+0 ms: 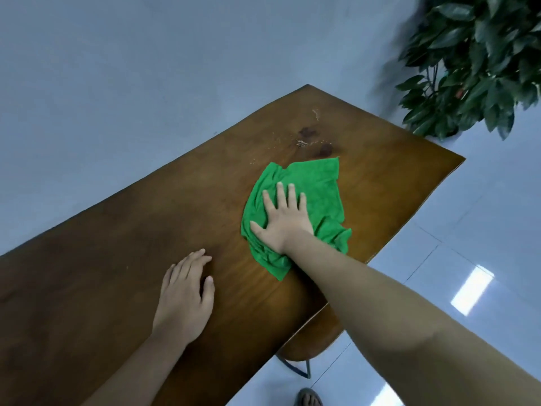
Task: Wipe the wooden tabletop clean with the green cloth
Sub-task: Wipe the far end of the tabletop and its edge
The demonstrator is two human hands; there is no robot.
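1. A plain pale grey-blue wall [117,68] fills the far side of the view behind the counter.
2. The wooden counter [123,259] runs diagonally from the lower left to a far corner at the upper right, and most of its brown top is bare.
3. A leafy dark green plant [474,63] stands at the upper right, beyond the counter's far end and apart from it.
4. A glossy light tiled floor [468,244] shows to the right of the counter, with bright reflections on it.
5. The green cloth [319,194] lies crumpled on the counter towards its far end, near the right-hand edge.
6. The right hand [284,221] lies palm down on the cloth with straight, spread fingers, pressing it flat rather than gripping it.
7. The left hand [184,297] rests palm down on the bare wood nearer the person, with its fingers relaxed and close together. It holds nothing and is well apart from the cloth.
8. A brown seat [310,344] on dark legs pokes out from under the counter's right edge.
9. Dark stains [323,150] mark the wood just beyond the cloth's far edge.
10. Pale crumbs [301,143] are scattered among the stains.
11. A sandalled foot [308,398] shows on the floor at the bottom edge.
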